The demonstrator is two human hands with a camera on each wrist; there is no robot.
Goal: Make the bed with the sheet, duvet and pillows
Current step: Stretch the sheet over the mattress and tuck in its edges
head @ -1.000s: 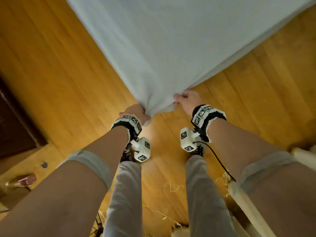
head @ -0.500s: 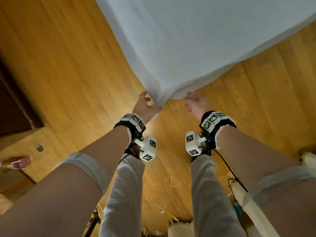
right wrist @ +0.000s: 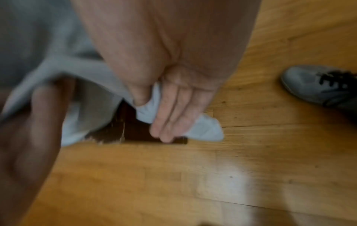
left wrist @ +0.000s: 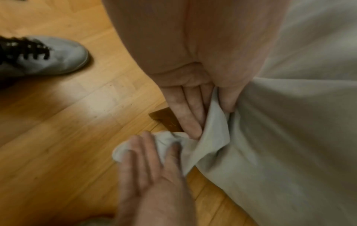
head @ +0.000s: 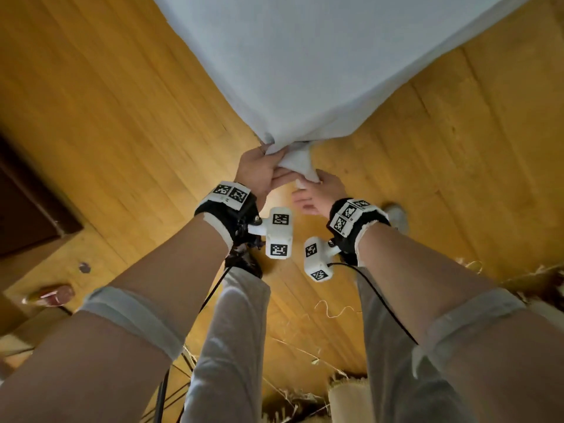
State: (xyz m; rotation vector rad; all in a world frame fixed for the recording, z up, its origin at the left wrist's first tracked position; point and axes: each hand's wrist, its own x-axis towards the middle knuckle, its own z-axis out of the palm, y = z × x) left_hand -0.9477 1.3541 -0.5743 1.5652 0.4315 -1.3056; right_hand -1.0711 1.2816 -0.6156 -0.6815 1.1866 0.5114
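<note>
- A white sheet (head: 320,65) is stretched over a bed corner that points down toward the person at the middle of the head view; the covered bed fills the frame from 11 to 2 o'clock.
- The left hand (head: 259,174) sits at the corner tip, at about 10 o'clock from the right hand, with thumb and fingers pinching a fold of the sheet against the corner.
- The right hand (head: 320,190), just beside it, pinches the loose white tail of the sheet between thumb and fingers; the tail pokes out past the fingertips (right wrist: 170,130).
- A dark wooden bed leg (right wrist: 142,134) shows under the lifted cloth, standing on the wood floor (head: 106,117).
- A grey shoe (left wrist: 44,56) rests on the floor at 10 o'clock in the left wrist view.
- No duvet or pillows are in view.
- Likely risk: both grips hold little cloth, so a hard pull could slip the tail free and leave the corner slack.
- Likely risk: tucked in a bunch, the corner may wrinkle or spring loose later.
</note>
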